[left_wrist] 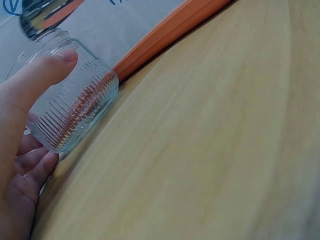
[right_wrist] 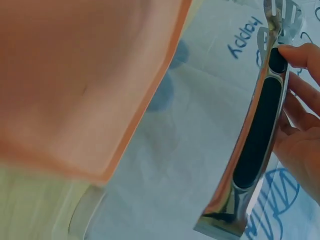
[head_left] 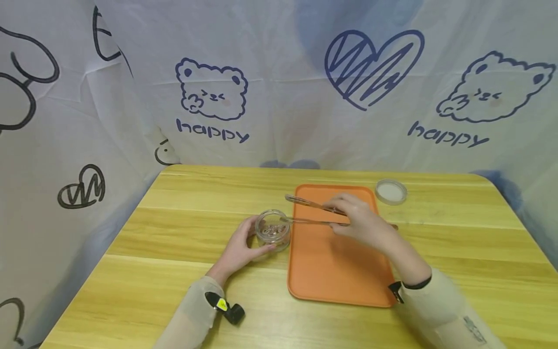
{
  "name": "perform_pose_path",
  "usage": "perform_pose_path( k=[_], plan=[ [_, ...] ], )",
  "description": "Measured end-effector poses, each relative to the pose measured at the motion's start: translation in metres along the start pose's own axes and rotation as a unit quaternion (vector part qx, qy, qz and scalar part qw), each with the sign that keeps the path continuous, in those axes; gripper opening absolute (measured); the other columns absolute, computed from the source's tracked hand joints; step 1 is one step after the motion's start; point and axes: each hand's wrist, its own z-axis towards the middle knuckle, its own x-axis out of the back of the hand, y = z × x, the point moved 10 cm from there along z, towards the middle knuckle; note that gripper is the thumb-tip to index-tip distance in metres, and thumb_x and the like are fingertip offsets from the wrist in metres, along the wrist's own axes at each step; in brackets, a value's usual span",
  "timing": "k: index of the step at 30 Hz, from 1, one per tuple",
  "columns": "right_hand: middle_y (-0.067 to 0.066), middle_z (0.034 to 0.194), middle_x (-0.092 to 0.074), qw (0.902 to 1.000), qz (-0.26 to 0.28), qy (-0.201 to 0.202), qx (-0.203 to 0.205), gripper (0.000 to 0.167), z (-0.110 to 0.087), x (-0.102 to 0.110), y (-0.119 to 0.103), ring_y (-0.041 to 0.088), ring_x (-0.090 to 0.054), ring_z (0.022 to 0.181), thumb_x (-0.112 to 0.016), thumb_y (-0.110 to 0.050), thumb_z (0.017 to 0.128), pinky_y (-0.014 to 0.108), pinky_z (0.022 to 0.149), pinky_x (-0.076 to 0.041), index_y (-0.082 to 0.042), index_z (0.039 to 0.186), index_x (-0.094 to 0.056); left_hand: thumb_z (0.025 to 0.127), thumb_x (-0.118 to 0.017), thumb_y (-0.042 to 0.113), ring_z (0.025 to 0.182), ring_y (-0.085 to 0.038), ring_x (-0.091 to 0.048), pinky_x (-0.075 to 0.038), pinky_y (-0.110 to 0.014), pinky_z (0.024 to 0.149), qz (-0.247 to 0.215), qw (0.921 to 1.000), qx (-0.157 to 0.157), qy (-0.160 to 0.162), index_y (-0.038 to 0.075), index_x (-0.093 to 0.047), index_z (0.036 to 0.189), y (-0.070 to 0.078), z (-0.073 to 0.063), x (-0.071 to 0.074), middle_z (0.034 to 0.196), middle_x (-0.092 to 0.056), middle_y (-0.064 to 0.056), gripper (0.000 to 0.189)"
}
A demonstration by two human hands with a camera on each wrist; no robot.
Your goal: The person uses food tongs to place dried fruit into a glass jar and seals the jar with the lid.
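My left hand point(head_left: 240, 249) holds a clear glass jar point(head_left: 273, 236) upright on the table at the tray's left edge, thumb on the near side and fingers round the far side. Through the ribbed glass in the left wrist view, small reddish-brown pieces point(left_wrist: 82, 107) show in the jar's lower part. My right hand point(head_left: 364, 220) grips metal tongs point(right_wrist: 257, 130) with black inlays on the handle and slotted ends. The tongs' arms stand apart above the orange tray point(head_left: 335, 274); one tip reaches the jar's rim, the other is behind it.
A round clear lid point(head_left: 391, 192) lies at the tray's back right corner. The wooden table point(head_left: 174, 228) ends at a white printed cloth point(head_left: 279, 121) hung behind and on the left. A small dark speck point(right_wrist: 85, 90) shows on the tray in the right wrist view.
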Motion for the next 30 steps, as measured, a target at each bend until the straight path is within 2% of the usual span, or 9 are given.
perform_pose_path(
  k=[4,8,13,19,24,30],
  plan=[
    [0.011,0.109,-0.058,0.9988,-0.018,-0.009,-0.044,0.041,-0.015,0.012,0.017,0.026,-0.057,0.097,-0.076,-0.002,0.079,0.041,0.080,-0.053,-0.001,0.118,-0.062,0.074,-0.083,0.032,0.120,-0.019,-0.050,-0.037,-0.039,0.106,0.003,1.0000,0.000,-0.001,0.013,-0.043,0.139,0.000,0.001,0.000,0.131,-0.052,-0.006,0.078],
    [0.012,0.112,-0.057,0.9957,-0.014,-0.016,-0.090,0.042,-0.032,0.022,0.037,0.028,-0.057,0.101,-0.074,-0.004,0.082,0.044,0.084,-0.052,0.001,0.121,-0.060,0.075,-0.083,0.030,0.122,-0.021,-0.049,-0.037,-0.040,0.106,0.008,1.0000,0.002,-0.002,0.012,-0.042,0.139,-0.001,0.001,0.000,0.133,-0.051,-0.008,0.078],
    [0.015,0.112,-0.057,0.9916,-0.015,0.004,-0.128,0.041,-0.054,0.037,0.057,0.034,-0.059,0.102,-0.072,-0.004,0.082,0.047,0.085,-0.053,0.002,0.121,-0.060,0.075,-0.083,0.027,0.123,-0.024,-0.048,-0.036,-0.040,0.107,0.005,1.0000,0.006,-0.004,0.010,-0.042,0.140,0.000,0.000,-0.001,0.134,-0.050,-0.010,0.078],
    [0.021,0.109,-0.059,0.9860,-0.045,0.045,-0.154,0.041,-0.080,0.059,0.075,0.035,-0.060,0.093,-0.074,-0.002,0.078,0.050,0.075,-0.054,0.004,0.117,-0.062,0.074,-0.083,0.032,0.122,-0.022,-0.049,-0.037,-0.041,0.106,0.004,1.0000,-0.001,-0.001,0.011,-0.042,0.139,0.000,0.000,-0.001,0.133,-0.050,-0.008,0.080],
    [0.024,0.105,-0.059,0.9775,-0.058,0.073,-0.189,0.037,-0.099,0.073,0.089,0.035,-0.060,0.085,-0.074,-0.005,0.078,0.050,0.068,-0.053,0.005,0.112,-0.063,0.074,-0.084,0.033,0.122,-0.022,-0.049,-0.037,-0.041,0.106,0.008,1.0000,0.000,0.003,0.012,-0.042,0.139,-0.002,0.000,0.000,0.133,-0.050,-0.008,0.080],
    [0.026,0.100,-0.057,0.9675,-0.070,0.077,-0.231,0.039,-0.115,0.079,0.102,0.035,-0.061,0.079,-0.073,-0.007,0.078,0.045,0.061,-0.053,0.011,0.110,-0.062,0.074,-0.083,0.030,0.122,-0.025,-0.048,-0.037,-0.043,0.106,0.010,0.9999,-0.007,0.001,0.012,-0.042,0.140,-0.002,0.000,-0.001,0.134,-0.050,-0.009,0.080]
  ],
)
